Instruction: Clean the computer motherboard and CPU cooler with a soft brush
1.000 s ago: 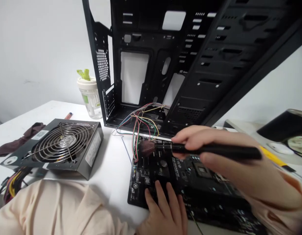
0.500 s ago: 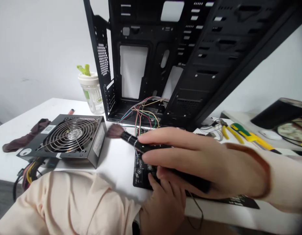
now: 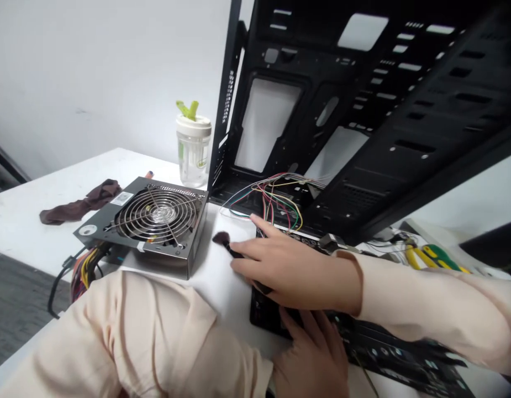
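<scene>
My right hand (image 3: 290, 268) lies over a black brush (image 3: 227, 244), its fingers stretched along the handle as it rests on the white table (image 3: 52, 215); only the brown bristles and a bit of handle show past my fingertips. The brush lies between the power supply (image 3: 149, 221) with its round fan grille and the black motherboard (image 3: 363, 342). My left hand (image 3: 313, 359) rests flat on the motherboard's near edge, fingers spread. Coloured wires (image 3: 275, 199) trail from the upright black computer case (image 3: 342, 110) just behind.
A clear bottle with a green lid (image 3: 193, 146) stands left of the case. A brown cloth (image 3: 79, 204) lies at the far left. Yellow and green hand tools (image 3: 429, 257) lie at the right. The table's left edge drops to a grey floor.
My right hand swung the brush left off the motherboard and lowered it to the table beside the power supply. My view shifted left. The left hand stayed on the board.
</scene>
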Tool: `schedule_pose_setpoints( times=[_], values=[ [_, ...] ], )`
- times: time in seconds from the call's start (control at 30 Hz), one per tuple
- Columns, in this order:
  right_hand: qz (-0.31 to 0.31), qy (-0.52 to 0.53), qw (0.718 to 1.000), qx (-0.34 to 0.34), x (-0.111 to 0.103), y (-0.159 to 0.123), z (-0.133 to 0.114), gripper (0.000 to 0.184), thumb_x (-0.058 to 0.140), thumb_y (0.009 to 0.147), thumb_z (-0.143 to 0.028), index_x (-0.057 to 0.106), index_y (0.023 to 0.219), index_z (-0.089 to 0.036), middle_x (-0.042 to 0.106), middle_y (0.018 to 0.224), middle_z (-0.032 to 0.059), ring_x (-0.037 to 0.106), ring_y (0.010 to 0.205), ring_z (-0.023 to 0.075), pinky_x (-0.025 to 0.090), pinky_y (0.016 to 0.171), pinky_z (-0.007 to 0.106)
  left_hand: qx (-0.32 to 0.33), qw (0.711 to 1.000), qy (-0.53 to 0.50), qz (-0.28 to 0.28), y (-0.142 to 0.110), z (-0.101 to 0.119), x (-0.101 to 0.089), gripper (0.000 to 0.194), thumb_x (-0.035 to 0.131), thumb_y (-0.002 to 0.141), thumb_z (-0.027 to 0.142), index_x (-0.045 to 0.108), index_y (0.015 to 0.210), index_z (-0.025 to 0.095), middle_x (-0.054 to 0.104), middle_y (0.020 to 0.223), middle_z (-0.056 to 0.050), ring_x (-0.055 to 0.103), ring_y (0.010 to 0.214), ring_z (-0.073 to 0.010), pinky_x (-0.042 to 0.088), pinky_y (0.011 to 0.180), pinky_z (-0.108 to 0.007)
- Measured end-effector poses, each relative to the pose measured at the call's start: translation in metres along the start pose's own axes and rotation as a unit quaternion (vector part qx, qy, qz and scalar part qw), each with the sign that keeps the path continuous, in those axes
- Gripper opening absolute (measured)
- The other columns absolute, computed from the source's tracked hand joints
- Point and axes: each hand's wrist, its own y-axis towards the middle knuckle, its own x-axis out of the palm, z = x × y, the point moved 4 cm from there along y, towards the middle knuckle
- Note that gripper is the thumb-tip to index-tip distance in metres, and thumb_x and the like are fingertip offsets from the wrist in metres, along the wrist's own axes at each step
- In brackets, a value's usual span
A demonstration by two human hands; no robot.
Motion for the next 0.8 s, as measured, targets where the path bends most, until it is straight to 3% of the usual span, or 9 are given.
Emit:
schedule_pose_setpoints(
  times=[0.2,0.33,0.47,0.57,0.67,0.73,0.8],
  values=[
    [-0.004,-0.012,1.0,-0.01,0.0,0.002,0.001,0.017,0.057,0.076,-0.016,0.064,0.091,-0.017,0.068,0.103,0.0109,0.059,0.106,0.0257,0.018,0.114,0.065,0.026,0.999,-0.01,0.039,-0.001,-0.003,-0.006,0.042,0.043,0.094,0.026,0.06,0.132,0.017,0.066,0.118,-0.024,0.07,0.093,-0.0369,0.059,0.061,-0.049],
    [0.0,-0.002,1.0,-0.031,-0.002,-0.002,0.002,0.021,0.061,0.074,-0.018,0.065,0.094,-0.018,0.067,0.109,0.0122,0.058,0.111,0.0266,0.022,0.115,0.06,-0.04,0.999,-0.015,0.022,0.002,0.003,0.001,0.044,0.044,0.093,0.027,0.059,0.133,0.017,0.067,0.116,-0.025,0.07,0.09,-0.0386,0.059,0.055,-0.046],
    [-0.021,0.023,0.998,-0.045,-0.001,-0.007,0.002,0.023,0.065,0.072,-0.021,0.066,0.095,-0.017,0.068,0.107,0.0119,0.059,0.108,0.0269,0.025,0.114,0.058,-0.023,0.999,-0.026,0.005,0.005,0.013,0.008,0.045,0.042,0.094,0.027,0.056,0.136,0.017,0.066,0.118,-0.024,0.069,0.092,-0.0392,0.059,0.056,-0.047],
    [-0.007,0.04,0.998,-0.043,0.002,-0.01,0.001,0.021,0.061,0.077,-0.022,0.066,0.097,-0.017,0.068,0.107,0.012,0.06,0.106,0.0255,0.025,0.114,0.057,-0.004,0.999,-0.032,-0.014,0.003,0.013,0.01,0.045,0.043,0.094,0.026,0.055,0.137,0.017,0.067,0.116,-0.024,0.069,0.09,-0.0381,0.058,0.056,-0.048],
    [0.005,0.048,0.998,-0.042,0.005,-0.011,-0.002,0.026,0.061,0.076,-0.023,0.066,0.101,-0.016,0.068,0.11,0.0137,0.06,0.109,0.0269,0.023,0.115,0.058,-0.012,0.999,-0.05,0.001,0.001,0.011,0.009,0.045,0.046,0.093,0.027,0.056,0.135,0.017,0.069,0.109,-0.023,0.07,0.083,-0.0362,0.058,0.054,-0.047],
    [0.021,0.06,0.997,-0.048,0.003,-0.012,-0.004,0.022,0.06,0.079,-0.025,0.066,0.099,-0.016,0.069,0.107,0.0126,0.061,0.108,0.026,0.023,0.115,0.058,-0.042,0.997,-0.064,0.025,0.001,0.01,0.008,0.042,0.051,0.091,0.027,0.061,0.13,0.015,0.071,0.099,-0.022,0.069,0.076,-0.0346,0.058,0.051,-0.044],
    [0.078,0.072,0.992,-0.06,-0.008,-0.019,-0.005,0.022,0.054,0.087,-0.025,0.064,0.103,-0.016,0.069,0.107,0.0112,0.062,0.107,0.0237,0.027,0.114,0.057,-0.093,0.992,-0.068,0.049,0.002,0.01,0.006,0.039,0.054,0.089,0.027,0.066,0.123,0.013,0.071,0.093,-0.023,0.07,0.073,-0.0345,0.057,0.048,-0.041]
  ],
)
